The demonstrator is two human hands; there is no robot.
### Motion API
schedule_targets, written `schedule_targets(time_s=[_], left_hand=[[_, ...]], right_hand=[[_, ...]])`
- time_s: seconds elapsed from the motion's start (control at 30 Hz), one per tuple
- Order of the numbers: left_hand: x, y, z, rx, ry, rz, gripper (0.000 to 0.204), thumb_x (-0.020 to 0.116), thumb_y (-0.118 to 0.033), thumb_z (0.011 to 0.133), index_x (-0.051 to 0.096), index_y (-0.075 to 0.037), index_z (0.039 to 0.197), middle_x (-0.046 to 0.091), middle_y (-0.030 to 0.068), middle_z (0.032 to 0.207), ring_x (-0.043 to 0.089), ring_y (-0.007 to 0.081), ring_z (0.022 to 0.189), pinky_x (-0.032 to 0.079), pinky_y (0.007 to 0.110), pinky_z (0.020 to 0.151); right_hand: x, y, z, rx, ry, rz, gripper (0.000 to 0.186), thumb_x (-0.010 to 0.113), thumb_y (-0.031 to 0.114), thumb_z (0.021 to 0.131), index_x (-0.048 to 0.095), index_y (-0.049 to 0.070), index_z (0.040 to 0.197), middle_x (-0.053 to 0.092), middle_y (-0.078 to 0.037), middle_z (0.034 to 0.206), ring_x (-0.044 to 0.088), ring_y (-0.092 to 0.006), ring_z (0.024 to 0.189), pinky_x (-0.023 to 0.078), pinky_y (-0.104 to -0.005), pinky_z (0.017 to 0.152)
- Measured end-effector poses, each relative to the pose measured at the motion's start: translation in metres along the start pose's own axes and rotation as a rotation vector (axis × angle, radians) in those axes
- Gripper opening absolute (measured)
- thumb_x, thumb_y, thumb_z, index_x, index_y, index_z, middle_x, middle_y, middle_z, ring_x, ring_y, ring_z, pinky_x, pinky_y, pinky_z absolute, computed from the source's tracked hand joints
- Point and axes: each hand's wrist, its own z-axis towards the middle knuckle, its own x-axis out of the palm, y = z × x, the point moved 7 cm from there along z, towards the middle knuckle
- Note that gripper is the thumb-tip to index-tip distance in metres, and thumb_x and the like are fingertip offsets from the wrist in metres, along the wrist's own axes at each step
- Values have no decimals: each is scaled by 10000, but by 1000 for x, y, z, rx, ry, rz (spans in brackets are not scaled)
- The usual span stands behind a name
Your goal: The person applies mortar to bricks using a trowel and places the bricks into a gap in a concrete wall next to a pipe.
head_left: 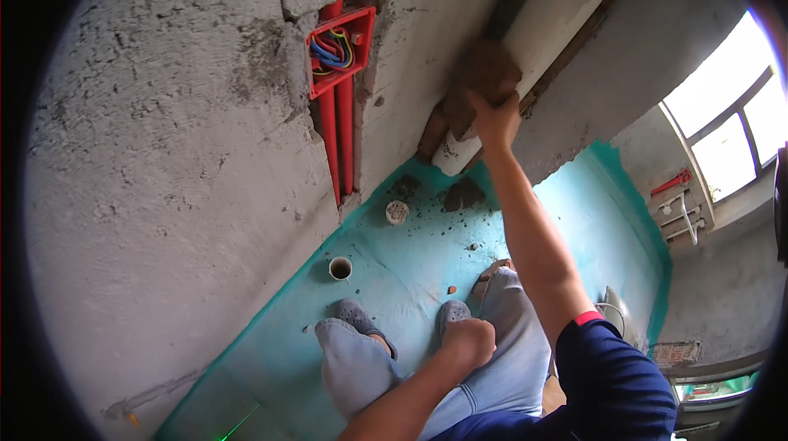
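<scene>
At the corner beside a white pipe, my right hand reaches up and grips a brown brick, thumb on its near side. The brick is somewhat blurred and lies across the front of the pipe. Another brown brick stands just below it, against the wall. My left hand is closed in a fist over my right leg; the inside of the fist is hidden. Below the pipe's lower end, dark mortar crumbs lie scattered over the teal floor.
A red electrical box with coiled wires sits in the grey wall, red conduits running down from it. Two small round cups or pipe ends, one filled and one hollow, stand on the floor. A window is at the right.
</scene>
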Motion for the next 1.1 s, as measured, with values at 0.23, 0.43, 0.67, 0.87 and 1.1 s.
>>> schedule_targets(time_s=[0.23, 0.43, 0.67, 0.87, 1.1], left_hand=[[4, 2, -14, -20, 69, -29, 343, 662, -359, 831, 636, -21, 877, 681, 171, 860, 685, 322, 799, 514, 445, 683], [-2, -1, -7, -16, 36, 14, 324, 676, -351, 815, 614, -34, 842, 674, 162, 807, 684, 318, 723, 511, 434, 640], [0, 3, 6, -13, -73, -14, 333, 681, -347, 800, 634, -18, 810, 672, 173, 785, 678, 335, 755, 526, 439, 666], [0, 5, -2, -56, 60, -39, 338, 661, -348, 831, 638, -11, 845, 680, 185, 846, 683, 331, 792, 526, 435, 691], [-3, 2, -7, -55, 93, 13, 333, 646, -350, 850, 622, -19, 863, 681, 168, 842, 688, 308, 770, 518, 425, 671]], right_hand=[[-57, 72, 8, -277, -156, 311, 639, 811, 361, 678, 486, -1, 1092, 649, -237, 970, 620, -414, 922, 499, -426, 780], [30, -25, -35, 13, -12, -25, 615, 734, 409, 745, 455, 14, 1125, 654, -238, 923, 617, -443, 882, 505, -492, 776], [29, -16, 3, -41, 62, -79, 603, 759, 393, 726, 464, 37, 1112, 654, -232, 891, 623, -435, 873, 507, -492, 769], [-28, 48, 6, -55, 51, 69, 587, 809, 369, 694, 505, 13, 1049, 643, -204, 976, 622, -366, 917, 497, -410, 793], [-2, 2, -22, -110, -48, 36, 710, 771, 396, 722, 415, 5, 1196, 638, -268, 981, 599, -466, 943, 500, -484, 788]])
